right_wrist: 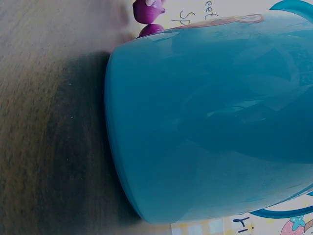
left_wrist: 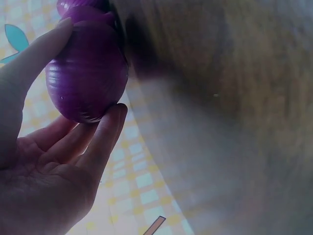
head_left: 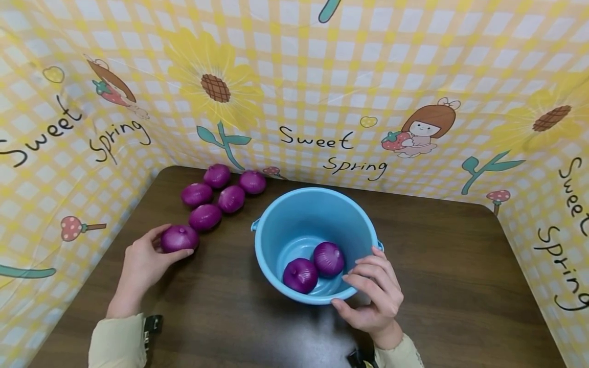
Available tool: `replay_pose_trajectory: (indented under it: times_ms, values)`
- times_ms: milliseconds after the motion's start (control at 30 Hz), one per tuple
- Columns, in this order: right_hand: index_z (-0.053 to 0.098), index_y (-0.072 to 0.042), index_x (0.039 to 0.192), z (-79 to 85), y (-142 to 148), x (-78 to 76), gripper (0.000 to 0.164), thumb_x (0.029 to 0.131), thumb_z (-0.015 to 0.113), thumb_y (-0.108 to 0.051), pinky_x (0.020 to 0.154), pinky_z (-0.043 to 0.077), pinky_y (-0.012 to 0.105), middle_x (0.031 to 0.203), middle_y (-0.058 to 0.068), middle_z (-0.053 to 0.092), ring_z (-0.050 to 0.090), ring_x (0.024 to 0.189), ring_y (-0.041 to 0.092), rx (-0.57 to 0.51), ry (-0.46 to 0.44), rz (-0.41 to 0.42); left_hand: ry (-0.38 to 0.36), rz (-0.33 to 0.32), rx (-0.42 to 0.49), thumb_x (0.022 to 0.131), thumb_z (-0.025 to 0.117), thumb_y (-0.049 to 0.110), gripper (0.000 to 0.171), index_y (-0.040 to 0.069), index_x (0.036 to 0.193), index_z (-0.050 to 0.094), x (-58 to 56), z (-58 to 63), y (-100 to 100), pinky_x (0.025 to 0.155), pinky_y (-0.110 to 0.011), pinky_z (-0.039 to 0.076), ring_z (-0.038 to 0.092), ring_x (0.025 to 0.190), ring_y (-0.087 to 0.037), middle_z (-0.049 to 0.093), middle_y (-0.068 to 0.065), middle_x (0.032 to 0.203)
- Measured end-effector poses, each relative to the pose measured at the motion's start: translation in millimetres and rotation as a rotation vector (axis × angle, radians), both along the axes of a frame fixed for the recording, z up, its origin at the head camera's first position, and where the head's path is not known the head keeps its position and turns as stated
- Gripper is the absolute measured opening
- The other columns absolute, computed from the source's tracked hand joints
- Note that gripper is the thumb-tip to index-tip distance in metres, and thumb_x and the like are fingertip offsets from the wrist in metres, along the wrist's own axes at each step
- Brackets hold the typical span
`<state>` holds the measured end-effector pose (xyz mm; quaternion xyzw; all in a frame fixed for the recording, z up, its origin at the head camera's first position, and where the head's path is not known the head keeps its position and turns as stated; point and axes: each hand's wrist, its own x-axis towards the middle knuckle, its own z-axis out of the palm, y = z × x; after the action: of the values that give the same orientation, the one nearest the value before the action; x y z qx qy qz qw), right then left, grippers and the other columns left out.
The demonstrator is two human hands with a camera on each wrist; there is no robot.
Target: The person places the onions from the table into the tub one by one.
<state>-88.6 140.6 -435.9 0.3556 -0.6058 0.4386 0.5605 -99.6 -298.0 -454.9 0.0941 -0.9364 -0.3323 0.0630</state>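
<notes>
My left hand [head_left: 146,261] grips a purple onion [head_left: 180,238] at the left of the table, thumb on one side and fingers on the other. The left wrist view shows the same onion [left_wrist: 88,73] between the thumb and fingertips. At the middle stands a light blue bucket [head_left: 294,204], upright, with two purple onions [head_left: 300,275] on its bottom. My right hand [head_left: 375,294] holds the bucket's near right rim, fingers reaching over it and thumb at the near side. In the right wrist view, the bucket's wall [right_wrist: 205,122] fills most of the picture and no hand shows.
Several more purple onions [head_left: 205,217] lie in a cluster behind the left hand, left of the bucket. The brown wooden table [head_left: 451,266] is bounded at the back and sides by a yellow checked cloth [head_left: 285,92]. The bucket's handle attaches at its sides.
</notes>
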Motion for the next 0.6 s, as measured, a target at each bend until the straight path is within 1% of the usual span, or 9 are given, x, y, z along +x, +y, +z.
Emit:
replay_pose_trajectory:
  times_ms: [233,367,467,567,600]
  values:
    - [0.071,0.000,0.070,0.6,0.2,-0.5,0.047,0.085,0.081,-0.043,0.101,0.049,0.050,0.069,0.014,0.064,0.060,0.069,0.034,0.005,0.004,-0.002,0.017,-0.024,-0.007,0.077,0.089,0.048,0.089,-0.001,0.143,0.054,-1.7,6.1,1.4,0.081,-0.049,0.051,0.069,0.101,-0.041,0.062,-0.031,0.128]
    - [0.071,0.000,0.070,0.5,0.4,-0.8,0.047,0.085,0.081,-0.043,0.101,0.049,0.051,0.068,0.014,0.064,0.060,0.068,0.034,0.004,0.008,-0.001,0.028,-0.031,-0.015,0.077,0.089,0.048,0.089,-0.001,0.143,0.055,-1.7,10.9,3.7,0.078,-0.041,0.051,0.070,0.099,-0.040,0.062,-0.031,0.128]
    - [0.071,0.000,0.070,0.2,0.5,-0.7,0.047,0.085,0.081,-0.043,0.101,0.049,0.051,0.068,0.014,0.064,0.059,0.068,0.034,0.001,0.008,0.000,0.046,-0.030,-0.005,0.076,0.089,0.047,0.088,0.000,0.142,0.056,-1.7,15.1,5.6,0.076,-0.031,0.051,0.070,0.100,-0.041,0.062,-0.031,0.128]
    - [0.071,0.000,0.070,-0.5,0.4,-0.3,0.047,0.085,0.081,-0.043,0.102,0.049,0.050,0.068,0.014,0.064,0.060,0.069,0.034,0.000,0.002,-0.001,0.064,-0.025,0.010,0.076,0.090,0.046,0.088,0.001,0.143,0.056,-2.2,20.2,7.7,0.078,-0.032,0.052,0.070,0.102,-0.041,0.062,-0.030,0.128]
    - [0.071,0.000,0.070,-0.8,0.3,-0.3,0.047,0.085,0.081,-0.043,0.102,0.049,0.050,0.068,0.014,0.064,0.060,0.069,0.034,0.000,0.002,-0.001,0.070,-0.022,0.015,0.075,0.090,0.046,0.087,0.001,0.143,0.056,-2.3,22.0,8.4,0.078,-0.030,0.051,0.070,0.102,-0.042,0.062,-0.030,0.128]
